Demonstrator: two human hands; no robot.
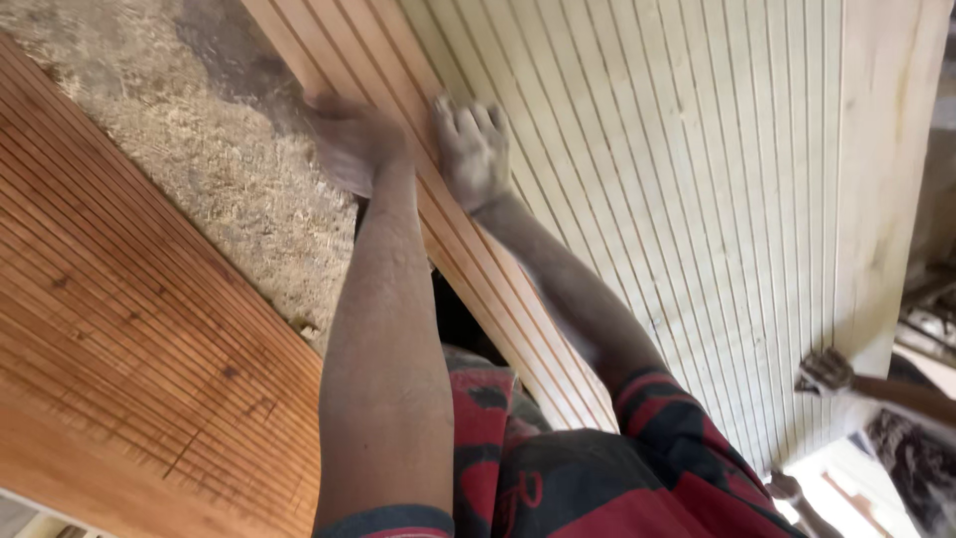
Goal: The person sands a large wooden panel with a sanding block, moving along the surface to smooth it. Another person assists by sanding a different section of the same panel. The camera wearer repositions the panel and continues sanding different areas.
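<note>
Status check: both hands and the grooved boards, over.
Left hand blurred, at the reddish grooved strip's edge. Right hand flat on it. Pale grooved panel alongside. Another person's hand at its far edge.

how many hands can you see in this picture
4. The person's left hand and right hand press on the pale grooved panel. A co-worker's hand grips that panel's lower right edge; another hand shows below it. Others may be hidden.

No packages, labels, signs or screens anywhere in view, near or far, left or right; only bare grooved wood and dusty ground.
</note>
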